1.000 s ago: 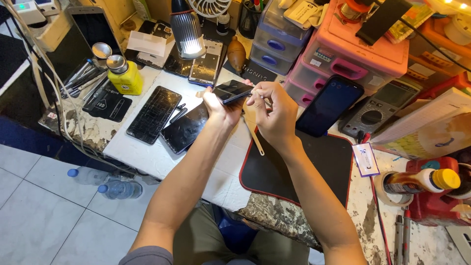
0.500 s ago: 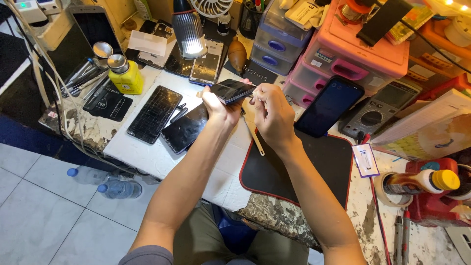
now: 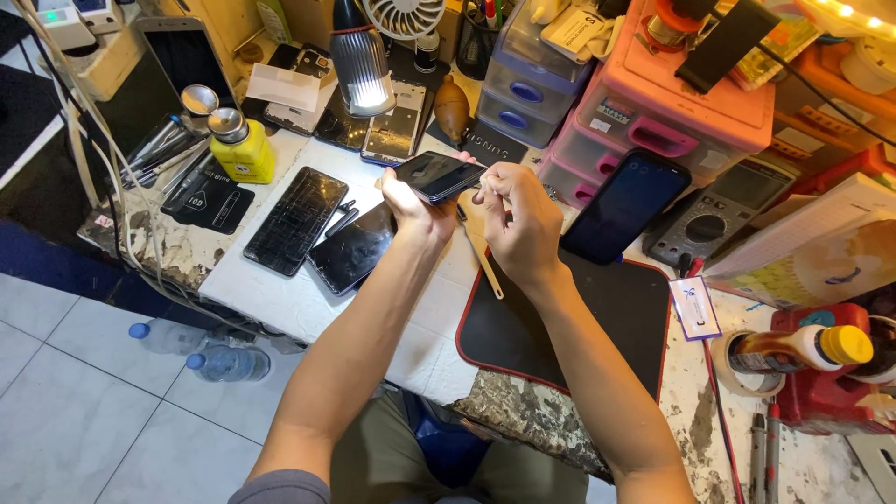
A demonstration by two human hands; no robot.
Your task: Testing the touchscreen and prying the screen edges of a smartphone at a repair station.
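Hands meet above the middle of a cluttered repair bench, seen from a camera on the person's head looking down. The left hand [image 3: 411,207] grips a dark smartphone [image 3: 437,175] by its near-left end, fingers wrapped under it and thumb on the edge. The phone is lifted clear of the bench, its glass face up. Its long axis runs from that hand toward the right and slightly far, so the free end points at the right hand [image 3: 515,219].

The right hand sits just beside that free end, to the right and a little nearer. Its fingers are pinched close together at the phone's right edge. They may hold a small tool or part, but it is too small to tell. The right hand is the nearer one to the phone's open end, and the left hand is the one bearing its weight.

Below the hands lie a slim tan stick [image 3: 484,261] and a black work mat [image 3: 569,327] with a red rim. On the bench to the left rest two cracked phone screens [image 3: 296,219]. A yellow bottle [image 3: 241,147] stands further left, and a lit desk lamp [image 3: 360,58] hangs at the far side. Another dark phone [image 3: 625,205] leans against pink drawers [image 3: 672,121] on the right.
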